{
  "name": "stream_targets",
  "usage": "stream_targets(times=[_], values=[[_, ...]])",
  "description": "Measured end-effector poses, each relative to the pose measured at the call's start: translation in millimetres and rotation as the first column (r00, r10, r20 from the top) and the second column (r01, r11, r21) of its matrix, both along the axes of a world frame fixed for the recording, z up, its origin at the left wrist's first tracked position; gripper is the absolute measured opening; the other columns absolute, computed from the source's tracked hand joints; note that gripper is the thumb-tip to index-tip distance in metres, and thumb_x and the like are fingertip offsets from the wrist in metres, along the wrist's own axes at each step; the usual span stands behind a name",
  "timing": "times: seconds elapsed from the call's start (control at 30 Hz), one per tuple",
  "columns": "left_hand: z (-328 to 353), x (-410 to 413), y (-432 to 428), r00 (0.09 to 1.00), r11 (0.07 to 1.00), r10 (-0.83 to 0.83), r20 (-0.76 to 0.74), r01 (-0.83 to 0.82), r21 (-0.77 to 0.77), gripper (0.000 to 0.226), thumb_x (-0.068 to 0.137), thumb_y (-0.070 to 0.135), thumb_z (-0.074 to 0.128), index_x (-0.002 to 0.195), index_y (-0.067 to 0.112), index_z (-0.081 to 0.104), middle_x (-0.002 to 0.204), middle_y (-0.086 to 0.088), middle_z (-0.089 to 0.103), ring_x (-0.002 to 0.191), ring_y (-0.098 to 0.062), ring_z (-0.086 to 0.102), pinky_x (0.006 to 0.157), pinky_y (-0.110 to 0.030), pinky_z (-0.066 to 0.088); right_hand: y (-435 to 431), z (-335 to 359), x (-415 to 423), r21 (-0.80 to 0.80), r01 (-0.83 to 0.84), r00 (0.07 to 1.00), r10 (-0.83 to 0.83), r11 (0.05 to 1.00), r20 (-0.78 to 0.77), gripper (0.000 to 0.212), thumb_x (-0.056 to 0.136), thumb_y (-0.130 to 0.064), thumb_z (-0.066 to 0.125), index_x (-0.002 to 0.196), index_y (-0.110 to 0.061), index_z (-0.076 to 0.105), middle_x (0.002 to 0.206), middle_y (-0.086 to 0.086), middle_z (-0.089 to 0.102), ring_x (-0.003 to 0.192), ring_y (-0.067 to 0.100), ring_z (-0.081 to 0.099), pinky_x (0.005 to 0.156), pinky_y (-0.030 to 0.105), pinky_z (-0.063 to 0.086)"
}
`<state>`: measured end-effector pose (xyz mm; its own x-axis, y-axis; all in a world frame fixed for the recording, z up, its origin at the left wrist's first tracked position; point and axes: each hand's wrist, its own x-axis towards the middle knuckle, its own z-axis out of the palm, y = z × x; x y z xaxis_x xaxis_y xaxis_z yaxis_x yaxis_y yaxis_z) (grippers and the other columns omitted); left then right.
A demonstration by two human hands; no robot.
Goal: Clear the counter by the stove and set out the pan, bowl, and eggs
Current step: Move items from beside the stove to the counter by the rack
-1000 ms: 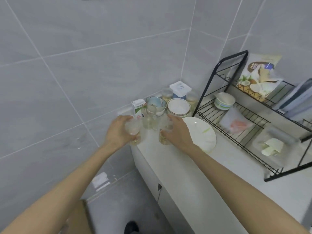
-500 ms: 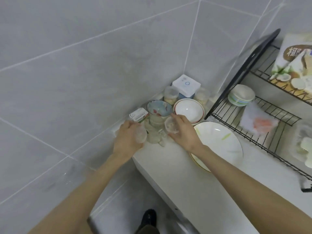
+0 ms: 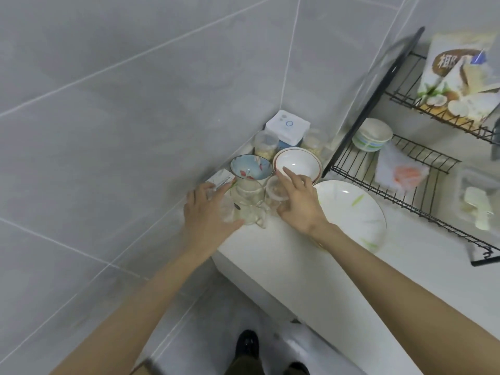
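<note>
At the corner end of the white counter (image 3: 292,266) stand a white bowl (image 3: 300,163) with a brown rim and a blue patterned bowl (image 3: 250,166) set on a glass vessel (image 3: 247,204). My left hand (image 3: 208,212) holds a clear cup (image 3: 227,211) at the counter's left edge, beside that vessel. My right hand (image 3: 300,204) has its fingers straight, the forefinger reaching to the white bowl's rim. A second small clear cup (image 3: 274,190) stands on the counter just left of that hand. No pan or eggs are in view.
A large white plate (image 3: 351,209) lies right of my right hand. A small carton (image 3: 220,177), a white box (image 3: 286,125) and two jars (image 3: 265,144) crowd the tiled corner. A black wire rack (image 3: 405,155) holds stacked bowls (image 3: 372,133) and a snack bag (image 3: 460,77).
Both hands carried the clear cups further toward the corner group. My right hand has let its cup go beside the glass vessel and straightened its fingers.
</note>
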<state>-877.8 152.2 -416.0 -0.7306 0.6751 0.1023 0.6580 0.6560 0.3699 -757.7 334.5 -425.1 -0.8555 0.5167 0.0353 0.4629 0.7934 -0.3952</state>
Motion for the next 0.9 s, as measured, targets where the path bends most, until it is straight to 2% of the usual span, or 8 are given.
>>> stream_targets(times=[0.1,0.2,0.3,0.47,0.6,0.9], values=[[18,13,9,0.999,0.992,-0.042,-0.008,0.043,0.119,0.060,0.078,0.047,0.065,0.134,0.031,0.048,0.127,0.001,0.047,0.118,-0.025,0.040,0.095,-0.036,0.037,-4,15,20,-0.010,0.091,0.984,-0.091,0.996,-0.154,0.065,0.082,-0.010,0.058,0.144,-0.015,0.039,0.150,0.007,0.037,0.130,0.031,0.033,0.109,0.040,0.031],[33,26,26,0.988,0.955,-0.156,-0.003,0.151,0.257,0.047,0.082,0.033,0.060,0.128,0.026,0.054,0.121,0.000,0.055,0.113,-0.026,0.049,0.094,-0.038,0.041,-3,27,50,-0.039,0.181,0.959,-0.185,0.983,-0.213,0.057,0.084,-0.009,0.058,0.140,-0.014,0.045,0.146,0.006,0.042,0.131,0.028,0.036,0.110,0.037,0.029],[51,52,50,0.967,0.908,-0.254,0.003,0.237,0.345,0.043,0.083,0.023,0.061,0.126,0.021,0.056,0.121,-0.002,0.059,0.114,-0.026,0.051,0.095,-0.040,0.043,2,41,93,-0.044,0.277,0.926,-0.279,0.960,-0.253,0.054,0.083,-0.007,0.058,0.136,-0.013,0.050,0.142,0.006,0.047,0.131,0.026,0.039,0.110,0.030,0.027],[72,117,95,0.890,0.833,-0.455,0.026,0.415,0.365,0.045,0.084,0.024,0.054,0.129,0.018,0.055,0.124,-0.003,0.058,0.115,-0.027,0.052,0.097,-0.041,0.043,3,62,186,-0.074,0.449,0.855,-0.452,0.891,-0.253,0.050,0.086,-0.006,0.055,0.135,-0.013,0.051,0.138,0.004,0.049,0.130,0.023,0.040,0.107,0.025,0.027],[86,205,125,0.782,0.736,-0.623,0.019,0.579,0.350,0.045,0.086,0.017,0.058,0.130,0.020,0.054,0.129,-0.001,0.055,0.121,-0.022,0.049,0.099,-0.034,0.039,-7,74,284,-0.072,0.597,0.761,-0.593,0.799,-0.265,0.049,0.088,-0.008,0.052,0.136,-0.015,0.049,0.139,0.003,0.049,0.130,0.021,0.040,0.107,0.026,0.029],[109,429,140,0.488,0.480,-0.872,0.045,0.832,0.278,0.047,0.088,0.022,0.055,0.135,0.025,0.049,0.134,-0.002,0.051,0.122,-0.020,0.048,0.098,-0.034,0.042,-70,89,507,-0.130,0.821,0.503,-0.813,0.555,-0.293,0.046,0.086,-0.007,0.054,0.131,-0.012,0.054,0.134,0.005,0.054,0.125,0.022,0.046,0.104,0.028,0.032]])
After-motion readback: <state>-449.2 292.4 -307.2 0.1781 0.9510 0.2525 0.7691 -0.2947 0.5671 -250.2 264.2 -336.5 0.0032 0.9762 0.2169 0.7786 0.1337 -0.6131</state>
